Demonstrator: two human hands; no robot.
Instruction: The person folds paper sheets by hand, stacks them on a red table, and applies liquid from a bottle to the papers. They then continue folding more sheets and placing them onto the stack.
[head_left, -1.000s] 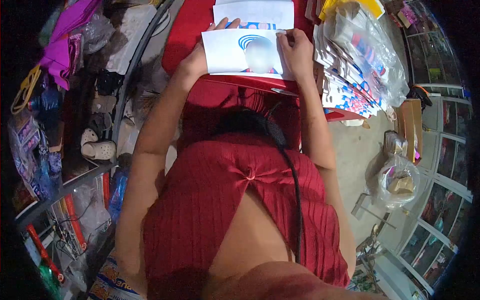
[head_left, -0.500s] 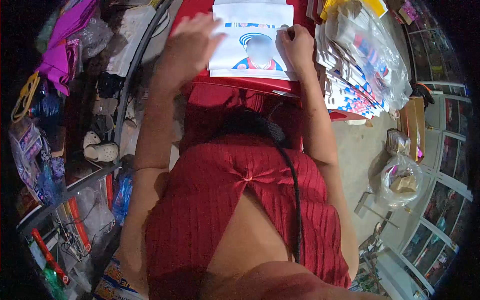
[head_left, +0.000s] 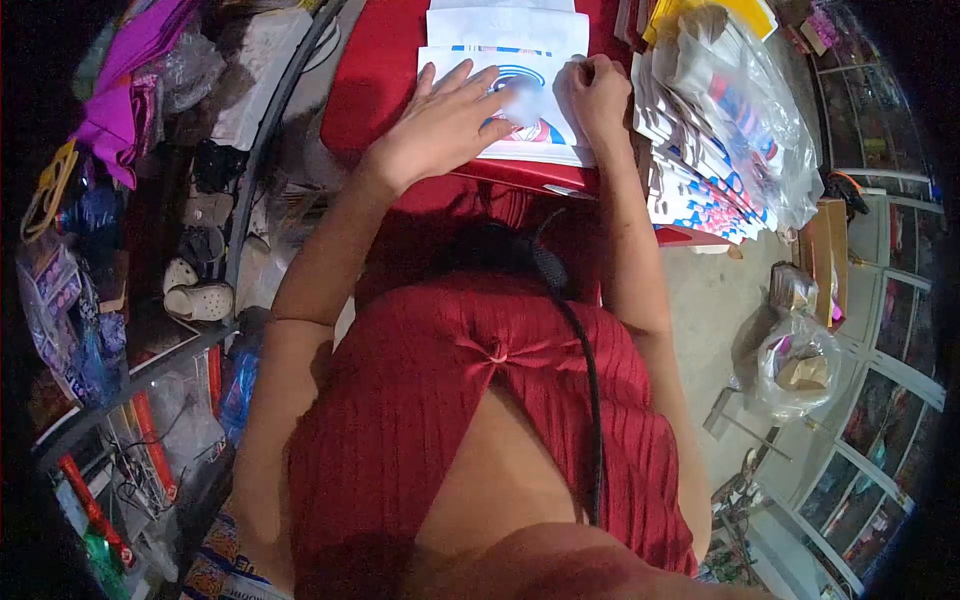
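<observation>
White printed paper pieces (head_left: 555, 135) with a blue and red figure lie stacked and overlapping on the red table (head_left: 362, 100). My left hand (head_left: 440, 125) lies flat on the top piece, fingers spread, covering its left part and some of the print. At the right edge of the same piece, my right hand (head_left: 600, 92) has its fingers curled together in a pinch. What lies between those fingertips, if anything, is too small to make out.
Right of my right hand sits a fanned pile of printed pieces (head_left: 700, 190) under clear plastic (head_left: 790, 180). A clear bag (head_left: 798, 362) stands on the floor at the right. Pale clogs (head_left: 200, 300) and a rack bar (head_left: 262, 150) are at the left.
My left hand has moved right and down from the left edge onto the top piece and now rests there. My right hand has stayed at the right edge.
</observation>
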